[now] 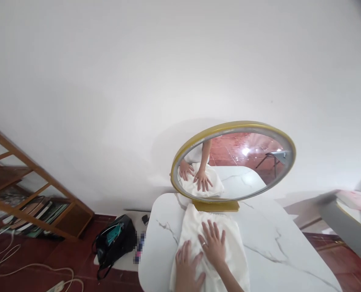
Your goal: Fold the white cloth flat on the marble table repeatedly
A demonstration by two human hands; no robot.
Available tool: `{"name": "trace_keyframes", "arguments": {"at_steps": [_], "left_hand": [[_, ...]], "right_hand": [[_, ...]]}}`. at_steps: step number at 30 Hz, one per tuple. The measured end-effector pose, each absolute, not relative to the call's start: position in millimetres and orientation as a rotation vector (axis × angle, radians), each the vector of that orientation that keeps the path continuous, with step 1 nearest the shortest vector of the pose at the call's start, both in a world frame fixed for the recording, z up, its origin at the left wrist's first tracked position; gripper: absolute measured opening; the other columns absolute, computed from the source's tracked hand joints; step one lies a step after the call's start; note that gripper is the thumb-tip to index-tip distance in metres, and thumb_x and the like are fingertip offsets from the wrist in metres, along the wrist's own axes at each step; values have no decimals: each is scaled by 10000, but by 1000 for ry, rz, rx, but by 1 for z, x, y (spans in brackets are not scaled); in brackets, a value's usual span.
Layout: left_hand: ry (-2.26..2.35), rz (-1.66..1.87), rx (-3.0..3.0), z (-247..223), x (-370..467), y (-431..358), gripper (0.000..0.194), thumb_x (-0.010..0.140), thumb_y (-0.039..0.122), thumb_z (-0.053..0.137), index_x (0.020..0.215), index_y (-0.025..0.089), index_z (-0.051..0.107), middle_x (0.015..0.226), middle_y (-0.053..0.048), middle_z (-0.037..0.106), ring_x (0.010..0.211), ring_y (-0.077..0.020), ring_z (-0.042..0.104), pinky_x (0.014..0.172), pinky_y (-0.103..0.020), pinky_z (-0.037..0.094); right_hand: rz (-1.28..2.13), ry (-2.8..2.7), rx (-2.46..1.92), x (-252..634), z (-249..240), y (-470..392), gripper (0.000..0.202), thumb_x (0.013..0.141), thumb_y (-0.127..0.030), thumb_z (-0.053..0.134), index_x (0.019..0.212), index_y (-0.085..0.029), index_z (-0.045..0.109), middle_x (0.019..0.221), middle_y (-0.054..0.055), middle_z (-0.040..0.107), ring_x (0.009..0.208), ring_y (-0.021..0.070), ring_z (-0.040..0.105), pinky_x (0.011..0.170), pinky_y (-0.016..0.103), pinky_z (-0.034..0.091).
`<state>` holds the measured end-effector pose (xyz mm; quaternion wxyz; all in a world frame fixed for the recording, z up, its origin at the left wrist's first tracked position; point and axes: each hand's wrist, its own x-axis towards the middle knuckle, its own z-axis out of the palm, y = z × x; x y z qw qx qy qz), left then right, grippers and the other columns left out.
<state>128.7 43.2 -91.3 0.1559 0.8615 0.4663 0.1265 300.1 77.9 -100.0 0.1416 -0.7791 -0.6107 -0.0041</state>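
Observation:
A white cloth [235,247] lies spread on the white marbled table [268,239], below the foot of a gold-rimmed mirror. My left hand [187,265] rests on the cloth's left part, palm down with its fingers apart. Further up and to the right, my right hand [213,245] lies flat on the same cloth, fingers spread, with a ring on one finger. Neither hand grips anything. The cloth's near end runs out of view at the bottom.
The oval mirror [238,170] stands at the table's back, reflecting both hands. A black bag [116,239] is on the floor at left, near a wooden shelf [37,168] with books. A white cable [31,265] trails over the red floor. Another table [355,223] stands right.

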Motion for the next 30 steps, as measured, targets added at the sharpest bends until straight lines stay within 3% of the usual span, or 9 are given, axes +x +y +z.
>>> {"name": "trace_keyframes", "arguments": {"at_steps": [3, 5, 9, 12, 17, 25, 30], "left_hand": [[1308, 332, 2345, -70, 159, 59, 452, 743, 585, 599, 1153, 396, 595, 1264, -35, 564, 1190, -308, 492, 939, -451, 409], [1394, 303, 2273, -59, 179, 71, 421, 830, 461, 526, 1234, 348, 536, 1158, -38, 599, 1072, -248, 562, 876, -373, 444], [1577, 149, 2232, -47, 210, 97, 486, 881, 267, 426, 1367, 259, 405, 1177, -71, 570, 938, -210, 617, 798, -323, 448], [1597, 107, 2262, -44, 224, 112, 395, 875, 254, 461, 1268, 266, 502, 1158, -54, 575, 921, -198, 623, 790, -309, 430], [1627, 247, 2315, -46, 221, 120, 222, 904, 254, 437, 1053, 263, 603, 1030, -8, 622, 876, -171, 627, 766, -293, 403], [2026, 447, 2201, -45, 150, 129, 217, 917, 299, 425, 930, 206, 621, 922, -40, 621, 862, -201, 605, 736, -306, 376], [2204, 542, 2185, -42, 117, 137, 263, 858, 145, 434, 1039, 185, 619, 987, -87, 566, 958, -237, 545, 775, -322, 407]], "right_hand": [[25, -1531, -2222, 341, -104, 57, 585, 897, -575, 199, 1299, -298, 523, 1407, 36, 472, 1323, 282, 374, 1072, 524, 257], [2, -1311, -2218, 365, -107, 40, 612, 884, -556, 164, 1244, -261, 562, 1315, 92, 548, 1240, 297, 458, 1016, 485, 342], [-149, -923, -2327, 387, -108, 11, 555, 816, -591, 236, 1179, -331, 567, 1217, 123, 578, 1134, 380, 503, 888, 559, 404], [-173, -914, -2311, 387, -104, 4, 463, 815, -537, 295, 1119, -331, 578, 1184, 96, 574, 1101, 396, 525, 843, 586, 435], [-168, -976, -2267, 380, -97, 21, 379, 820, -402, 318, 1025, -297, 619, 1120, 96, 583, 1049, 396, 548, 804, 571, 457], [69, -1360, -2070, 331, -97, 88, 391, 815, -200, 319, 1033, -217, 642, 1109, 93, 602, 1067, 275, 520, 893, 433, 426], [125, -1523, -1990, 294, -95, 111, 408, 828, -282, 398, 1187, -230, 584, 1222, 85, 572, 1169, 263, 475, 953, 410, 392]]}}
